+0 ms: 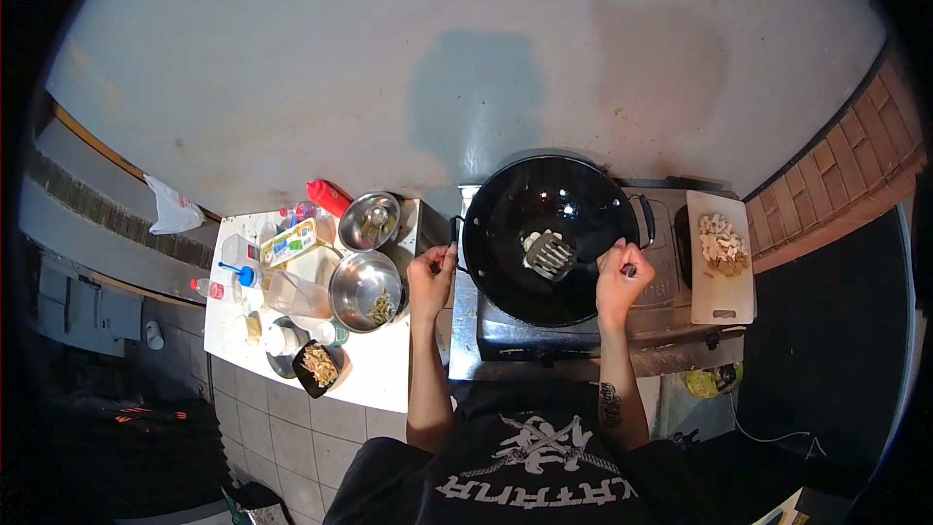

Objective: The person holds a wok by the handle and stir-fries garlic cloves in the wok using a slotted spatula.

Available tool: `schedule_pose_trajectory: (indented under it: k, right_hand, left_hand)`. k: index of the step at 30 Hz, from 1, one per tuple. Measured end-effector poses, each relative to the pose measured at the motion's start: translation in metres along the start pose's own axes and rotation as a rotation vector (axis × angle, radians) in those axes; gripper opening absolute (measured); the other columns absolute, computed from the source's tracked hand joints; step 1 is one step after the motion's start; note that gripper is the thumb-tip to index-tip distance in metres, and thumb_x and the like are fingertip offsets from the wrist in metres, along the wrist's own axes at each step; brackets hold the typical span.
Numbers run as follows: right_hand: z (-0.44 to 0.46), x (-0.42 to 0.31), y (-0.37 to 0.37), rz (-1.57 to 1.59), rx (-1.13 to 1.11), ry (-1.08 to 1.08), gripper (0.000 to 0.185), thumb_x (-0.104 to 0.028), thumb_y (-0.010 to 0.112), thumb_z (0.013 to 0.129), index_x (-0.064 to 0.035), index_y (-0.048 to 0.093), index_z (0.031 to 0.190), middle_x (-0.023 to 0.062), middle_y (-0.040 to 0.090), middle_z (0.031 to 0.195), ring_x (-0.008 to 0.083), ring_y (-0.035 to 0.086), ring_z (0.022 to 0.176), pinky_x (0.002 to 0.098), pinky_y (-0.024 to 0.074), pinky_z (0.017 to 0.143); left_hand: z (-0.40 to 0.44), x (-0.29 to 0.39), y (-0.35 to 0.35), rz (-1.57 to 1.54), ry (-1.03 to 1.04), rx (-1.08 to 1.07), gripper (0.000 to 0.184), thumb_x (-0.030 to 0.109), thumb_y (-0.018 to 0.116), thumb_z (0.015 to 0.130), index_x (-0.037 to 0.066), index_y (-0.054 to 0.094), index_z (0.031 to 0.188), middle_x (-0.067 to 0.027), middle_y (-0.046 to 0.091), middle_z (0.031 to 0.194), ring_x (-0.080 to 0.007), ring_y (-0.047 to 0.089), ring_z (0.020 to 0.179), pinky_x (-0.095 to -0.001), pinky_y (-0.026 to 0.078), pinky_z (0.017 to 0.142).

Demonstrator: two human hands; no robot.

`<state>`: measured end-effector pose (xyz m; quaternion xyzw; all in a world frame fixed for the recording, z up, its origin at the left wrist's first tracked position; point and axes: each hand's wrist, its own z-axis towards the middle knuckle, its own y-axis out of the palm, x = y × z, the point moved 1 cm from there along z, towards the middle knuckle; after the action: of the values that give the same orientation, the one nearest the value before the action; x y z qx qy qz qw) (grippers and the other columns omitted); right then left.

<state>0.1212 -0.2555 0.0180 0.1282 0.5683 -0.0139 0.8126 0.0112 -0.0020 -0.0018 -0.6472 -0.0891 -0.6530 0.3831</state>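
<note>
Pale wall (292, 68) backs a stove (663, 297) bearing a black wok (515, 294), likely heavy and slick, best lifted by its side handles (648, 220); the left hand (428, 282) is clamped on one, the right hand (615, 284) around a spatula (536, 253).

Front: a pale grey wall (292, 58) is facing you, showing small dark marks and faint yellowish stains. Light: two soft-edged shadows (476, 87) are falling across it — one bluish, one reddish-brown — and a narrow glint (471, 156) is shining below the bluish one. Right: reddish-brown brickwork (836, 156) with paler joints is running along beside you; beyond it a dark surface (826, 321) is spreading, wall or floor being unclear. Left: a wooden strip (107, 160) is edging the grey wall. Furniture: a white table (379, 374) is standing at your left, catching bright light. Floor: greyish tiles (292, 442) are showing beneath the table's near edge. Lower left: deep shadow is obscuring the corner.
</note>
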Motion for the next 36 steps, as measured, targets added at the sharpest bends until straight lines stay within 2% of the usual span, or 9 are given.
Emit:
schedule_pose_trajectory:
  k: [8,15,18,21,25,26,27,30,36]
  right_hand:
    - [0.001,0.0,0.004,-0.167,-0.051,-0.047,0.04,0.001,0.051,0.088,-0.0057,0.03,0.054,-0.006,0.029,0.051,0.0009,0.027,0.049,0.0248,0.0178,0.046]
    - [0.009,-0.007,0.004,-0.071,-0.071,-0.03,0.042,-0.001,0.052,0.09,-0.0061,0.029,0.055,-0.0051,0.032,0.05,0.0018,0.029,0.048,0.0244,0.0205,0.045]
    - [0.018,-0.015,0.0,0.149,-0.072,0.025,0.042,-0.001,0.051,0.092,-0.0073,0.03,0.056,-0.0024,0.039,0.048,0.003,0.035,0.046,0.023,0.0264,0.043]
    - [0.034,-0.016,0.0,0.09,-0.125,-0.051,0.042,0.002,0.046,0.094,-0.0084,0.026,0.059,-0.0028,0.033,0.048,0.0037,0.029,0.042,0.0238,0.0247,0.042]
    - [0.039,-0.001,-0.002,-0.05,-0.166,-0.089,0.043,0.0,0.047,0.094,-0.0079,0.028,0.057,-0.002,0.036,0.048,0.0039,0.031,0.042,0.0235,0.0261,0.043]
    - [0.036,0.002,-0.002,0.016,-0.145,0.031,0.042,0.0,0.053,0.089,-0.0056,0.03,0.055,-0.0033,0.034,0.049,0.0025,0.032,0.049,0.0237,0.0232,0.046]
    - [0.034,0.005,-0.003,0.021,-0.144,0.035,0.042,0.0,0.053,0.089,-0.0056,0.03,0.055,-0.0033,0.034,0.049,0.0025,0.032,0.049,0.0237,0.0232,0.046]
    - [0.026,0.016,-0.004,-0.042,-0.145,-0.013,0.041,0.003,0.053,0.086,-0.0041,0.028,0.055,-0.0026,0.028,0.049,0.0034,0.026,0.049,0.0267,0.0191,0.045]
    - [0.03,0.009,-0.001,-0.086,-0.184,-0.039,0.04,0.003,0.054,0.086,-0.0037,0.029,0.055,-0.0013,0.028,0.048,0.004,0.026,0.048,0.0274,0.0189,0.044]
  left_hand:
    - [0.0,0.0,-0.001,0.076,0.009,-0.016,0.029,0.023,0.063,0.088,-0.005,0.066,0.085,-0.0043,0.055,0.056,-0.0085,0.046,0.052,-0.0263,0.038,0.051]
    - [0.0,0.012,-0.001,0.083,-0.012,0.008,0.031,0.026,0.063,0.089,-0.004,0.067,0.085,-0.0052,0.056,0.056,-0.0085,0.047,0.052,-0.0267,0.04,0.052]
    - [-0.005,0.016,-0.002,0.164,-0.018,0.024,0.032,0.027,0.062,0.089,-0.004,0.066,0.083,-0.0059,0.056,0.057,-0.0086,0.048,0.052,-0.027,0.04,0.052]
    - [-0.004,0.014,0.0,0.137,-0.022,0.054,0.032,0.027,0.061,0.09,-0.004,0.066,0.083,-0.0056,0.055,0.057,-0.009,0.047,0.053,-0.028,0.039,0.051]
    - [-0.008,0.025,0.001,0.204,-0.039,0.081,0.03,0.025,0.061,0.09,-0.003,0.067,0.083,-0.0044,0.052,0.056,-0.0089,0.044,0.052,-0.0284,0.036,0.049]
    - [-0.009,0.026,0.001,0.211,-0.04,0.081,0.03,0.025,0.061,0.09,-0.003,0.067,0.083,-0.0044,0.052,0.056,-0.0089,0.044,0.052,-0.0284,0.036,0.049]
    - [-0.009,0.028,0.002,0.213,-0.05,0.085,0.029,0.024,0.061,0.09,-0.003,0.067,0.083,-0.0045,0.052,0.055,-0.0089,0.043,0.052,-0.0286,0.035,0.049]
    - [-0.006,0.03,0.0,0.249,-0.061,0.073,0.028,0.023,0.061,0.089,-0.004,0.067,0.084,-0.005,0.051,0.055,-0.0092,0.042,0.052,-0.029,0.035,0.049]
    - [-0.005,0.023,0.001,0.24,-0.02,0.063,0.028,0.023,0.062,0.089,-0.005,0.066,0.084,-0.0069,0.051,0.055,-0.0103,0.043,0.051,-0.029,0.035,0.049]
